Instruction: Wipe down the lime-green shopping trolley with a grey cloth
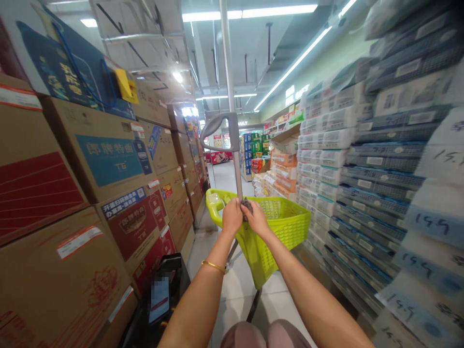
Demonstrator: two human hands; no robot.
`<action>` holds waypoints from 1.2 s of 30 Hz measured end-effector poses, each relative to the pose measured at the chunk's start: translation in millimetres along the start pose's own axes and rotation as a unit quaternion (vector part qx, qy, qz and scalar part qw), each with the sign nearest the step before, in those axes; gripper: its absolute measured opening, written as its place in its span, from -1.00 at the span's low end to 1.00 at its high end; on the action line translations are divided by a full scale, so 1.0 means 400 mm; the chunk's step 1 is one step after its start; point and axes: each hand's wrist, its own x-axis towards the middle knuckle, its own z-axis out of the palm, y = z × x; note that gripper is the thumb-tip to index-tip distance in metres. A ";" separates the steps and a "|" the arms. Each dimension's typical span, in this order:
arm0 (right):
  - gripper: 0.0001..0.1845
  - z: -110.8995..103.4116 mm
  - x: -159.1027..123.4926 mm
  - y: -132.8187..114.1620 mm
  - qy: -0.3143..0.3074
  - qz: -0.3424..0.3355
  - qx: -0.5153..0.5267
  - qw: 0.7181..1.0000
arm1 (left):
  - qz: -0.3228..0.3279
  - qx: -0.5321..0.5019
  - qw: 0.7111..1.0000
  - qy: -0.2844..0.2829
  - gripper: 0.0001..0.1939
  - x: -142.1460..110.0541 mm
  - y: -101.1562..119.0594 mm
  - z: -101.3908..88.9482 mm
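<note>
My left hand [232, 217] is closed around the lower part of a thin metal pole [228, 67] that rises past the top of the view. Beside it, my right hand [257, 220] is closed, thumb pressed to a dark knob-like fitting [247, 205] at the pole. Higher up, a grey loop-shaped handle [235, 131] is fixed to the pole. Both hands are at the near end of a lime-green shopping cart basket [286, 227], whose slatted sides spread to the right. What my fingers grip on the far side is hidden.
Cardboard cartons [105, 159] are stacked high along the left. Packs of paper goods [384, 169] with handwritten price sheets [431, 227] line the right. A phone [159, 298] lies on a black bag [174, 270] at lower left. The tiled aisle floor [224, 176] runs ahead.
</note>
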 end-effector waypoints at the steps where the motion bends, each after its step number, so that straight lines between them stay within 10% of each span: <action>1: -0.64 0.004 -0.007 0.004 0.005 0.003 0.007 1.000 | 0.010 0.000 1.000 -0.003 -0.68 0.000 -0.005 -0.002; 16: -0.60 -0.004 0.233 -0.169 0.086 -0.003 0.153 0.985 | 0.148 -0.017 0.978 0.146 -0.62 0.147 0.061 -0.106; 30: -0.60 -0.004 0.063 -0.058 -0.069 0.086 0.177 0.978 | 0.136 -0.058 0.971 0.187 -0.73 0.168 0.019 -0.084; 36: -0.56 0.002 0.134 -0.098 -0.003 0.092 0.238 0.967 | 0.144 -0.089 0.965 0.200 -0.74 0.165 0.015 -0.078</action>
